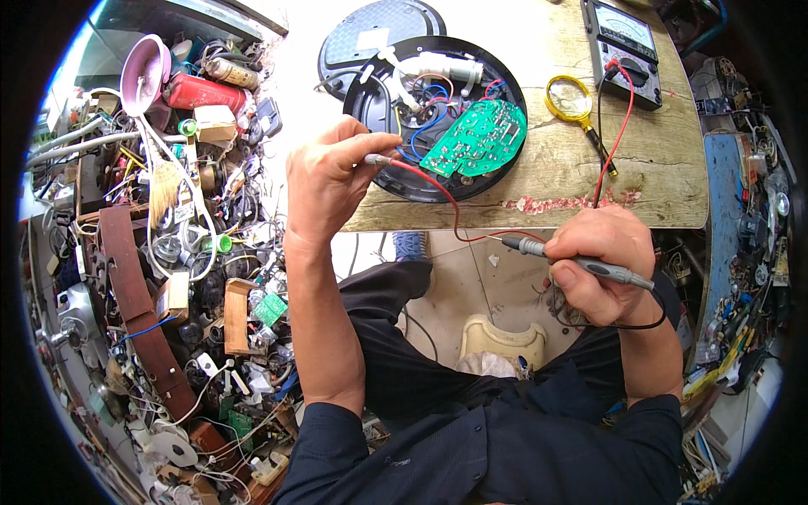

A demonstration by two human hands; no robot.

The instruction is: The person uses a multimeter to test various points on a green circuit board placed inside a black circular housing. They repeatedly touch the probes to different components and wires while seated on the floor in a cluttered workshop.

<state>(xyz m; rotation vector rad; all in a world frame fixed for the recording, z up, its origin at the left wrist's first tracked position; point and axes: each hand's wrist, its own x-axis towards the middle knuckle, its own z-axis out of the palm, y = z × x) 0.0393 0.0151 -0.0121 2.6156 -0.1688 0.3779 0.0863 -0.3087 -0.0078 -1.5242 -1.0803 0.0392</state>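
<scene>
My left hand (328,181) pinches a grey test probe (380,158) with a red lead (438,189), its tip at the rim of an opened round black appliance (421,181). Inside the appliance lie a green circuit board (478,139), a white motor part (433,69) and blue and red wires. My right hand (602,261) holds a second grey probe (581,263) with a black lead, off the table edge above my lap. Both leads run to an analog multimeter (624,46) at the far right of the wooden table (656,168).
A yellow-rimmed magnifying glass (572,101) lies beside the appliance. A round black cover (370,34) sits behind it. A heap of scrap parts, wires and small boards (168,252) fills the left. More parts line a blue shelf (728,219) on the right. A cream container (501,341) stands on the floor.
</scene>
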